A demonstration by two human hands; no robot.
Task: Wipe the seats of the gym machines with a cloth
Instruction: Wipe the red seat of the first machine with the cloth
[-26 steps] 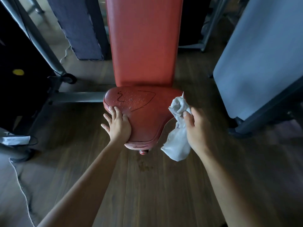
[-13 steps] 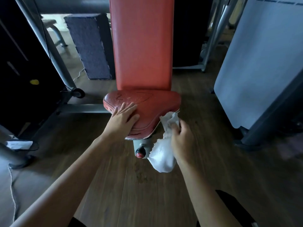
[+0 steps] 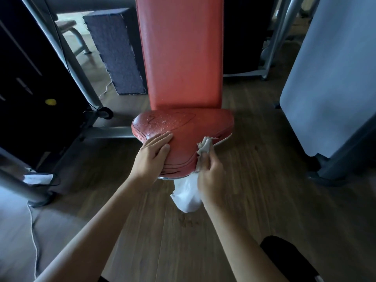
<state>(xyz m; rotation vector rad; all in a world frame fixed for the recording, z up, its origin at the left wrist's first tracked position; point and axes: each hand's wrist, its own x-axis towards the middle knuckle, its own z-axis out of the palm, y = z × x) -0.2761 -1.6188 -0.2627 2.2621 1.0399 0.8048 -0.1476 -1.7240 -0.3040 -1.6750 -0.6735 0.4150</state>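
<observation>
Head: right hand clutches cloth against seat; left hand flat on it.

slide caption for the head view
Left hand flat on the red seat, right hand holding a white cloth at its edge.

One head cam, wide-angle, facing fwd & down, close over seat.

Seat: glossy red vinyl w/ droplets; cloth white, crumpled; floor matt wood.
</observation>
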